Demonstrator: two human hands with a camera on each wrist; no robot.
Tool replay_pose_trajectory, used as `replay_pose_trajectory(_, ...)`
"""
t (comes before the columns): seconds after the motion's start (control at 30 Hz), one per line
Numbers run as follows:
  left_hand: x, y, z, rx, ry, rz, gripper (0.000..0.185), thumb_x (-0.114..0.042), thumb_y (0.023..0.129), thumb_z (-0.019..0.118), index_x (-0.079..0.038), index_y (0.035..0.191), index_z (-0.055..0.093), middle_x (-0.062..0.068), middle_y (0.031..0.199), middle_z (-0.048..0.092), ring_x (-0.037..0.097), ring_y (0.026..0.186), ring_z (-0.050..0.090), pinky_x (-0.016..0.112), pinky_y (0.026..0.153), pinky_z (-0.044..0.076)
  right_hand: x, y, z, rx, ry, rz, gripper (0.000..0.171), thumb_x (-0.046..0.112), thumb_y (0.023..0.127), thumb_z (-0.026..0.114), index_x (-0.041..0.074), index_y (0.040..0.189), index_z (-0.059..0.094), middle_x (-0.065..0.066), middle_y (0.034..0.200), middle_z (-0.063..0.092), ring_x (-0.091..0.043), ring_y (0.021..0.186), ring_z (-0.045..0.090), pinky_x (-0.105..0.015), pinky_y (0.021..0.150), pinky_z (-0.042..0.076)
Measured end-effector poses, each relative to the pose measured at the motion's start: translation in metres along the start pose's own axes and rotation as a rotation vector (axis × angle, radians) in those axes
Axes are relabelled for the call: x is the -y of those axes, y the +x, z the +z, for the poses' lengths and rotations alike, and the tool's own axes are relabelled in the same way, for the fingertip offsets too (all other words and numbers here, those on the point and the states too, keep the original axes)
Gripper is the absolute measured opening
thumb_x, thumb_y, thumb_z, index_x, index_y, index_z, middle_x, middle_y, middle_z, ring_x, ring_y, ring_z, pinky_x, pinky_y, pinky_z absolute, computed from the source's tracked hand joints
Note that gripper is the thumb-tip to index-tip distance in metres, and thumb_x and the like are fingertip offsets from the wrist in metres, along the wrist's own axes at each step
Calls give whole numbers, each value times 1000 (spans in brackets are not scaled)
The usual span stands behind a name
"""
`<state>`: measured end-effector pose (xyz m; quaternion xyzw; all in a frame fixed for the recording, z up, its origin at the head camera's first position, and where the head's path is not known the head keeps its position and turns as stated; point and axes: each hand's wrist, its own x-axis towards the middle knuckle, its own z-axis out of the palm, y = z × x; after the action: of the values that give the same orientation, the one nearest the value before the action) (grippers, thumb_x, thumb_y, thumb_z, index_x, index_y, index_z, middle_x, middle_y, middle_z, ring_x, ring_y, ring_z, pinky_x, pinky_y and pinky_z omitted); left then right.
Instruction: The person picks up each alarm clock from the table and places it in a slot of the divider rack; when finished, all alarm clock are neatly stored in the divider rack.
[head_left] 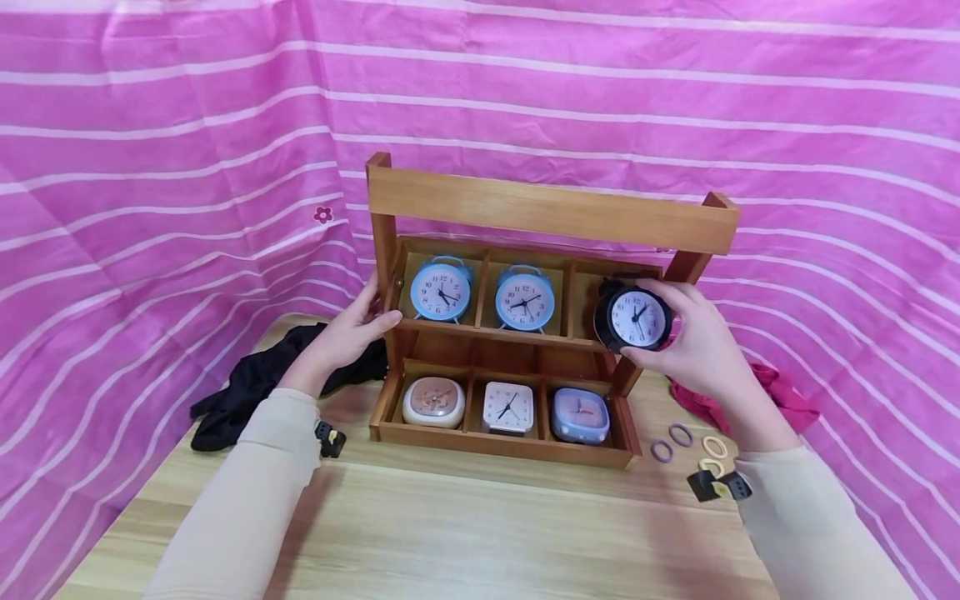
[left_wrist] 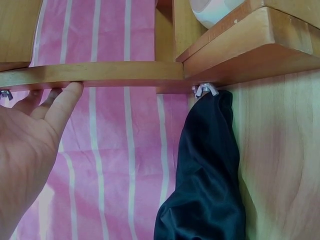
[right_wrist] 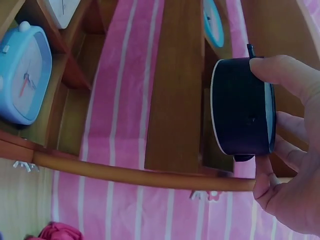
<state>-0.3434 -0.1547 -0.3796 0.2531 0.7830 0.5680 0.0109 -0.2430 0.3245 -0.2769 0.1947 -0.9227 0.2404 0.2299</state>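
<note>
A two-tier wooden rack (head_left: 551, 208) stands on the table. My right hand (head_left: 693, 342) grips a round black alarm clock (head_left: 633, 318) (right_wrist: 242, 114) at the mouth of the upper right compartment. Two round blue clocks (head_left: 441, 289) (head_left: 525, 298) fill the other upper compartments. Below sit a pink-faced clock (head_left: 433, 402), a white square clock (head_left: 508, 407) and a blue square clock (head_left: 581, 415) (right_wrist: 22, 80). My left hand (head_left: 348, 332) (left_wrist: 35, 135) rests with straight fingers on the rack's left side post.
A black cloth (head_left: 255, 385) (left_wrist: 207, 185) lies left of the rack, a pink-red cloth (head_left: 780, 400) right of it. Hair ties (head_left: 681, 435) lie on the wooden table (head_left: 480, 525) by my right wrist. Pink striped fabric (head_left: 150, 167) surrounds the table.
</note>
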Motion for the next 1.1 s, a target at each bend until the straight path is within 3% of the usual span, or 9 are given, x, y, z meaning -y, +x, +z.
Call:
replay_pose_trajectory(0.43, -1, -1, -1, 2, -17, -16, 85, -21, 110, 55, -40, 168, -4, 17, 173, 13, 41, 151, 31, 63, 117, 33, 0, 24, 8, 55, -62, 17, 86, 18, 70, 97, 5, 146, 58, -27, 144, 54, -46, 131, 50, -68, 107, 40)
replay_pose_trajectory(0.9, -3, -1, 1, 1, -6, -12, 86, -18, 109, 55, -37, 168, -4, 19, 172, 12, 41, 152, 28, 62, 118, 31, 1, 26, 13, 115, -117, 21, 85, 15, 71, 95, 2, 146, 58, -28, 145, 53, -46, 128, 52, -67, 105, 43)
replay_pose_trajectory(1.1, -5, -2, 1, 0, -13, -17, 86, -19, 109, 55, -39, 168, -5, 19, 172, 12, 42, 151, 30, 64, 117, 32, 1, 29, 17, 170, -134, 64, 87, 17, 77, 94, 1, 151, 53, -29, 150, 49, -48, 136, 46, -69, 113, 35)
